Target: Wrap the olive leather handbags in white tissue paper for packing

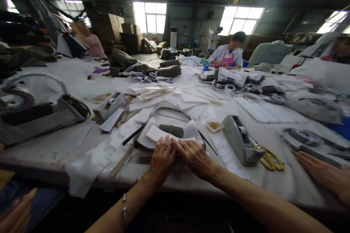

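Observation:
My left hand (162, 158) and my right hand (194, 157) lie side by side, fingers stretched flat, pressing on white tissue paper (158, 133) that covers a dark handbag (171, 131) at the near edge of the table (49, 152). The fingertips of both hands touch the paper's near fold. A curved strap handle (169, 110) arches behind the bag. Neither hand grips anything.
A grey tape dispenser (240, 140) and yellow scissors (270, 158) lie right of my hands. Another dispenser (109, 106) and a grey bag (41, 116) sit at left. Other people's hands show at the right edge (322, 173) and bottom left (16, 213). Workers sit across the paper-strewn table.

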Demonstrator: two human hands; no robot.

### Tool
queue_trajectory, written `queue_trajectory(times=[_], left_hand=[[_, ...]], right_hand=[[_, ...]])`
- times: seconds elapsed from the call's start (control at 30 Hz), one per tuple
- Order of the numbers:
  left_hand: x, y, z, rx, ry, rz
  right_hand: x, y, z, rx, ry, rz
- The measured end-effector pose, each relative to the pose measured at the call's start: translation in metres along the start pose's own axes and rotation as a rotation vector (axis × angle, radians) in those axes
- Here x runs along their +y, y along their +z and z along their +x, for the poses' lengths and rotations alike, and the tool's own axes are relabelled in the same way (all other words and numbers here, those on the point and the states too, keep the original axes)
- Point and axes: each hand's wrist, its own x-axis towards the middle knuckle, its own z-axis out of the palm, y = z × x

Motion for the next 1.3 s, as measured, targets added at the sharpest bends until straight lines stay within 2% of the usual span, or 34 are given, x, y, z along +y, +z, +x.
queue_trajectory(times=[0.17,0.27,0.33,0.4,0.47,0.5,0.57,0.63,0.7,0.77,1.0,1.17,1.3], left_hand=[[0.000,0.005,-0.001,0.033,0.041,-0.020],[-0.002,0.004,-0.005,0.018,0.064,-0.045],[-0.003,0.003,-0.006,0.017,0.052,-0.060],[-0.002,0.002,-0.007,0.018,0.034,-0.071],[-0.001,0.002,-0.007,0.022,0.018,-0.081],[-0.001,0.003,-0.008,0.025,0.011,-0.084],[0.000,0.003,-0.008,0.032,0.002,-0.087],[0.001,0.005,-0.008,0.042,-0.003,-0.089],[0.001,0.005,-0.008,0.057,-0.011,-0.094],[0.001,0.005,-0.008,0.064,-0.019,-0.099],[0.003,0.004,-0.008,0.059,-0.033,-0.117],[0.004,0.004,-0.009,0.060,-0.041,-0.115],[0.004,0.002,-0.008,0.032,-0.046,-0.119]], right_hand=[[-0.004,0.004,-0.002,-0.023,0.022,0.073],[0.001,-0.005,-0.002,-0.075,0.045,0.230],[0.018,-0.016,-0.001,-0.081,0.104,0.370],[0.046,-0.024,-0.003,-0.027,0.242,0.447],[0.082,-0.025,-0.009,0.020,0.427,0.398],[0.100,-0.022,-0.013,-0.001,0.505,0.327],[0.130,-0.009,-0.023,-0.157,0.611,0.121],[0.149,0.008,-0.035,-0.375,0.648,-0.083],[0.156,0.023,-0.045,-0.537,0.631,-0.188],[0.157,0.032,-0.052,-0.595,0.602,-0.212],[0.160,0.028,-0.045,-0.487,0.536,-0.282],[0.167,0.020,-0.016,-0.402,0.592,-0.225],[0.169,0.019,0.009,-0.405,0.625,-0.176]])
